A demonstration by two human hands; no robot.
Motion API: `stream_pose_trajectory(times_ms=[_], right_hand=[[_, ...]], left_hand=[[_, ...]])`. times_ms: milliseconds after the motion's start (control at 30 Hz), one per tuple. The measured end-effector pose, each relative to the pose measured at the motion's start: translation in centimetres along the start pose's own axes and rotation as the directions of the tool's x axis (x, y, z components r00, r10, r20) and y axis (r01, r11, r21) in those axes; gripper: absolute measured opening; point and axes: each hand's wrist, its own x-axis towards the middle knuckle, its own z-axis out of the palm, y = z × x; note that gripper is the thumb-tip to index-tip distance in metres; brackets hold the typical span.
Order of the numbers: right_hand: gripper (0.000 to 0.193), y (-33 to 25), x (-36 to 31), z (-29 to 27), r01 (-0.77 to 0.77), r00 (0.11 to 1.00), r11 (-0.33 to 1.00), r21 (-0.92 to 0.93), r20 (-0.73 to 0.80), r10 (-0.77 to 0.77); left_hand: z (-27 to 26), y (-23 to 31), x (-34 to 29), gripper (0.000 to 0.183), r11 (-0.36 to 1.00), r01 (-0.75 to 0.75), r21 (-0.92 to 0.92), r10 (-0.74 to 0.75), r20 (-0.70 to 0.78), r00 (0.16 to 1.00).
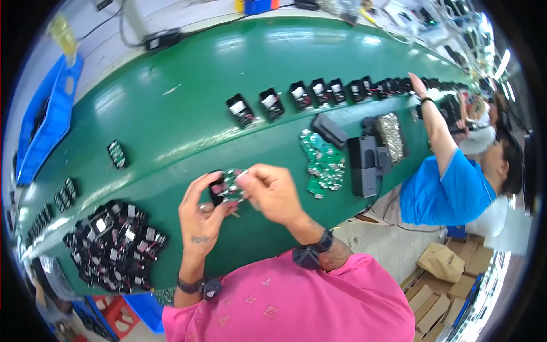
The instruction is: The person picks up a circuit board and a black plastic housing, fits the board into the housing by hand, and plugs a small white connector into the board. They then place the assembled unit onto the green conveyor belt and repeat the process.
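My left hand point(197, 222) grips a small black plastic housing point(214, 196), fingers curled round its side. Against the housing sits a green circuit board point(229, 183), tilted toward me. Thumb and fingers of my right hand point(276, 196) pinch the board's right edge. Whether the board is seated in the housing I cannot tell, since my fingers cover part of both. To the left of my hands lies a heap of black housings with wires point(117, 245). Loose green circuit boards point(323, 162) are piled to the right.
Along the green bench point(188, 114) runs a row of black housings point(272, 104). Several finished-looking units point(117, 154) lie at left, near a blue crate point(51, 114). A black boxy device point(363, 165) stands right. A co-worker in blue point(441, 191) reaches over the row.
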Motion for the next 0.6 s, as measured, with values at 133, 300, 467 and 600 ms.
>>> stream_pose_trajectory(times_ms=[133, 300, 467, 600], right_hand=[[0.025, -1.6, -0.1, -0.9, 0.064, 0.992, 0.978, -0.197, 0.119, -0.041], [0.027, -1.9, -0.3, 0.3, 0.25, 0.967, 0.824, -0.508, 0.168, -0.19], [0.028, -1.3, -0.1, 1.1, 0.248, 0.969, 0.85, -0.464, 0.137, -0.208], [0.028, -1.8, 0.4, 1.5, 0.206, 0.978, 0.83, -0.518, 0.073, -0.196]], left_hand=[[1.0, 0.2, 0.5, 0.051, 0.974, -0.146, 0.175, 0.144, 0.022, 0.989], [1.2, -0.5, 0.8, 0.053, 0.917, -0.255, 0.308, 0.285, -0.057, 0.957], [0.8, -0.7, 0.5, 0.054, 0.881, -0.304, 0.363, 0.371, -0.13, 0.919], [0.2, 0.6, 0.4, 0.052, 0.963, -0.176, 0.206, 0.204, -0.12, 0.972]])
